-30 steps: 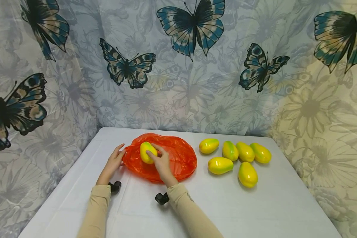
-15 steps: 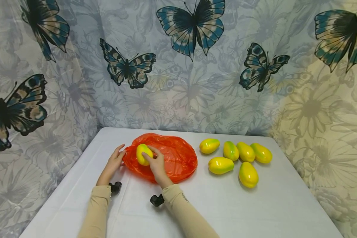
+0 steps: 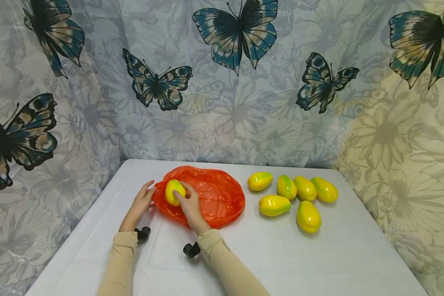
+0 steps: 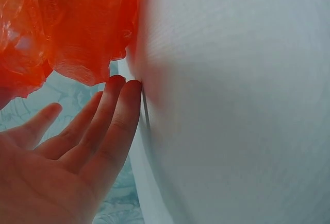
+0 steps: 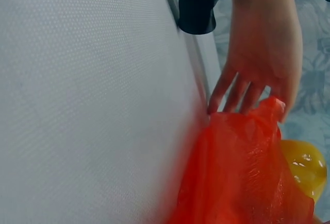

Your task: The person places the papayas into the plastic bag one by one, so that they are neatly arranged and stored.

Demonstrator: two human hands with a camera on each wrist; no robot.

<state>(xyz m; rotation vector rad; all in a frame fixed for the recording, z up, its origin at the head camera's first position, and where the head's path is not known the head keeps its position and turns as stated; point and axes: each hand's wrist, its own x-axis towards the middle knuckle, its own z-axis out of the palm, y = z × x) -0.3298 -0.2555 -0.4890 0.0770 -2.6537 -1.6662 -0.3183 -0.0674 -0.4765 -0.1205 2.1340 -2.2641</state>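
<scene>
Mango held at the orange bag's mouth

The right hand grips a yellow mango over the orange plastic bag; the left hand, fingers straight, touches its edge; six mangoes lie nearby on the desk.

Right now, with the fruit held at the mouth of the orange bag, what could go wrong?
The right hand holds the yellow fruit over the limp orange bag; the bag's mouth may be collapsed, so the fruit could catch on the plastic. The left hand only touches the bag's edge with straight fingers, so the bag might slide. A dropped fruit could roll on the smooth table.
</scene>
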